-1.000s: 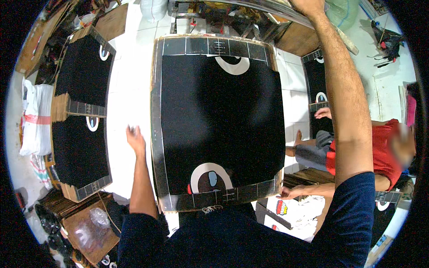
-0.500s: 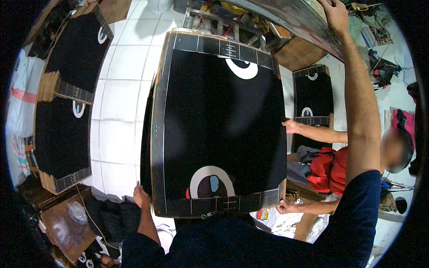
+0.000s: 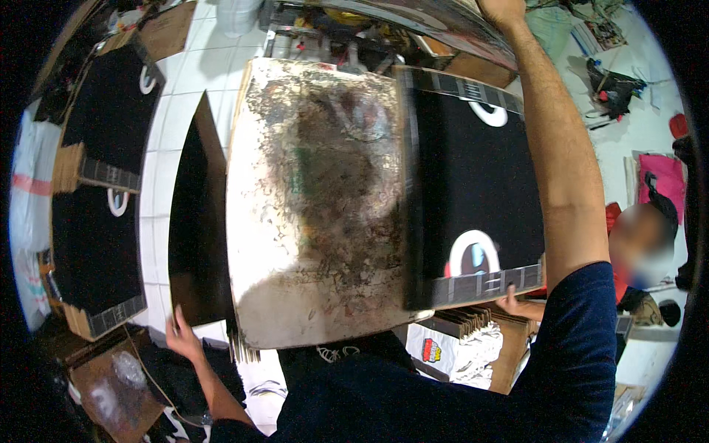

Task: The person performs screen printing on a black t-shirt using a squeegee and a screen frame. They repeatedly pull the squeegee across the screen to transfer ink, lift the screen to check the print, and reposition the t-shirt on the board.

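My left hand (image 3: 183, 338) grips the lower corner of a plain black panel (image 3: 196, 214), which stands tilted at the left side of a stained, pale work board (image 3: 317, 214). High on the right, my right hand (image 3: 504, 10) holds the edge of a raised screen frame (image 3: 436, 28), its fingertips partly cut off by the rim of the view. To the right of the board is a black printed panel (image 3: 480, 177) with white rings and a grey strip along two ends. A co-worker's hand (image 3: 515, 304) is at its lower edge; the other hand is hidden.
Stacks of similar printed black panels (image 3: 96, 244) stand along the left. Below the printed panel are brown boards with white printed cloth (image 3: 473, 347). The co-worker (image 3: 636, 236) is on the right. A metal rack (image 3: 325, 48) stands beyond the work board, and white floor tiles (image 3: 159, 177) show at left.
The printed panel has moved right off the work board, baring its stained top. My left hand has shifted left and down, with the plain black panel coming into view. The raised frame appears further left.
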A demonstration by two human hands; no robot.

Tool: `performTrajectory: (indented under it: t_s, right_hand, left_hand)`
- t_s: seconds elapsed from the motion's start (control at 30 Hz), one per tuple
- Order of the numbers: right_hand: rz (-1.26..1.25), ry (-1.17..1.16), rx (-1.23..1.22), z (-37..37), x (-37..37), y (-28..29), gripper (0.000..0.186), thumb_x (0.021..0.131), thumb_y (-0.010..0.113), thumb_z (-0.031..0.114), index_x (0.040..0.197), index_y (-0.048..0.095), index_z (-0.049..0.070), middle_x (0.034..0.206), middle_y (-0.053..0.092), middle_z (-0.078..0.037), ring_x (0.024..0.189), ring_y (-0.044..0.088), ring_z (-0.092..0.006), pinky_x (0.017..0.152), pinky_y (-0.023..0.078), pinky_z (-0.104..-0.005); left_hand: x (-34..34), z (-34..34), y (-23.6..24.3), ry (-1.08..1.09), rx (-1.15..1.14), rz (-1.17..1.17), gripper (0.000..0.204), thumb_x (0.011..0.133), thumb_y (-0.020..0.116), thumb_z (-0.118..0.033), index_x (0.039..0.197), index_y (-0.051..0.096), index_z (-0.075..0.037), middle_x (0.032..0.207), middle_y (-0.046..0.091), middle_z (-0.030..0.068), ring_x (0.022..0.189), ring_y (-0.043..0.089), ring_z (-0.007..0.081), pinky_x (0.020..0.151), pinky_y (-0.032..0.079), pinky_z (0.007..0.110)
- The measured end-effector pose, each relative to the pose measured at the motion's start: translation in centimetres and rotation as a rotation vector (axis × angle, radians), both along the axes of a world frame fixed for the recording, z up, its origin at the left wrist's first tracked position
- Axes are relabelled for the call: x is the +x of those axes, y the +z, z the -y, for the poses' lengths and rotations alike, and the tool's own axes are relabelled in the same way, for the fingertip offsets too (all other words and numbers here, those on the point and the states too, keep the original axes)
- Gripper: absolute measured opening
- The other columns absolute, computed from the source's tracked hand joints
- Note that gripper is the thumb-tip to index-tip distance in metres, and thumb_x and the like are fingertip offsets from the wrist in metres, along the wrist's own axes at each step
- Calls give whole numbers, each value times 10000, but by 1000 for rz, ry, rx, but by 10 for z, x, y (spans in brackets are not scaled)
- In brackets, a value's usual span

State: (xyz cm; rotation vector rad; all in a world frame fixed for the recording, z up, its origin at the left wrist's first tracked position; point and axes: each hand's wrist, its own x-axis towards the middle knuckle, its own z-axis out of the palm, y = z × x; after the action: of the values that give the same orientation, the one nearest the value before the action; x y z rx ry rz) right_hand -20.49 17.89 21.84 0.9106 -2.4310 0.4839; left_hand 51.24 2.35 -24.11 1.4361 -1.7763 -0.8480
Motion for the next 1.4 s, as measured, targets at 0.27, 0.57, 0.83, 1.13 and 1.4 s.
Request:
performTrajectory:
  t_s: [0.27, 0.57, 0.83, 1.13, 1.4]
  right_hand:
    - [-26, -9, -10, -6, 7, -6, 823, 767, 661, 811, 1139, 782, 87, 1100, 757, -209, 1058, 720, -376, 935, 551, -458]
    - [-38, -4, 3, -12, -2, -8, 921, 732, 613, 888, 1121, 785, 71, 1062, 761, -225, 1033, 735, -368, 915, 572, -464]
    - [-22, 33, -2, -17, 0, -14, 875, 761, 626, 852, 1142, 774, 78, 1096, 755, -229, 1072, 723, -358, 949, 558, -456]
    - [-18, 8, 160, -16, -18, -39, 1030, 731, 497, 970, 1385, 669, 193, 1282, 718, -172, 1202, 681, -347, 1028, 528, -482]
    - [12, -41, 138, -11, -3, -21, 976, 745, 536, 936, 1367, 679, 198, 1254, 723, -196, 1186, 682, -374, 1035, 520, -466]
  left_hand:
    - [-205, 45, 190, -146, -736, 60, 62, 901, 777, -54, 900, 724, -22, 798, 656, 103, 724, 606, 263, 736, 472, 385]
    - [-228, -209, 323, -328, 168, 636, 266, 837, 732, -197, 985, 760, 23, 732, 590, 62, 706, 607, 265, 709, 477, 427]
    - [-286, -375, 185, -1404, -621, 46, 296, 840, 633, -110, 1076, 727, 41, 1043, 654, 102, 980, 591, 234, 922, 466, 382]
    - [-117, -133, 55, 205, -465, 646, 659, 881, 785, -363, 1330, 576, 73, 1349, 569, 328, 1163, 583, 504, 995, 478, 558]
    - [-1, -71, 59, 101, 218, 84, 542, 1098, 501, -413, 747, 587, -9, 652, 542, 13, 600, 453, 159, 562, 368, 387]
